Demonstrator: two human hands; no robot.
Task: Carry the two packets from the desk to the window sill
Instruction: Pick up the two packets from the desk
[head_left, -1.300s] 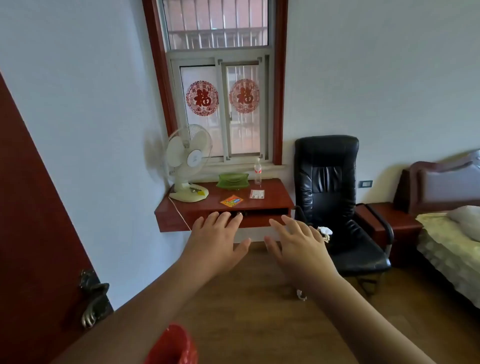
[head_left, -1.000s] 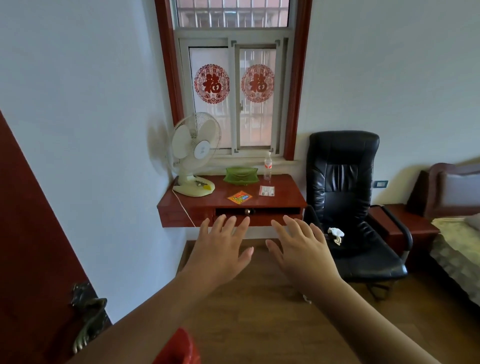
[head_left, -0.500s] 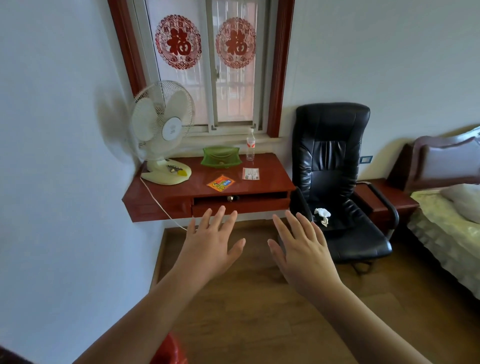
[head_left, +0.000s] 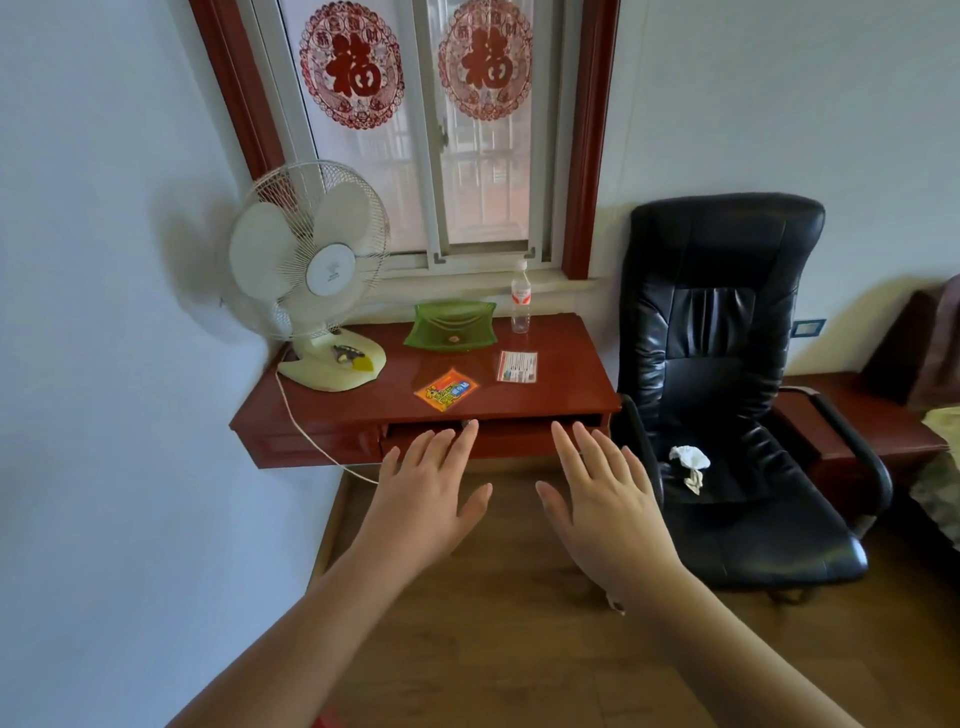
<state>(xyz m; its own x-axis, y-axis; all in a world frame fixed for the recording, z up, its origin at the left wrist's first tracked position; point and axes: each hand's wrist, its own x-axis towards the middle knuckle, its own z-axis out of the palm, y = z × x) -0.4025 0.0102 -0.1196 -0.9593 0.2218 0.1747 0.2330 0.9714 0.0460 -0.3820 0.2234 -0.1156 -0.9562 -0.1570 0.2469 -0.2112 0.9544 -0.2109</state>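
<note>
Two packets lie flat on the red-brown wall desk (head_left: 566, 400): an orange packet (head_left: 446, 389) near the front middle and a white packet with a red edge (head_left: 517, 367) to its right. Behind the desk runs the pale window sill (head_left: 467, 283) under the window. My left hand (head_left: 423, 506) and my right hand (head_left: 605, 506) are stretched out side by side, palms down, fingers spread, holding nothing. Both hands hover in front of the desk's front edge, short of the packets.
A white table fan (head_left: 311, 270) stands on the desk's left, its cord (head_left: 306, 436) hanging over the front. A green dish (head_left: 451, 326) and a plastic bottle (head_left: 520, 299) stand at the back. A black office chair (head_left: 727, 395) with a crumpled tissue (head_left: 690, 462) is right of the desk.
The view has come closer to the desk, which now looks larger and nearer my fingertips. The door on the left has left the frame. Both hands stay spread and empty.
</note>
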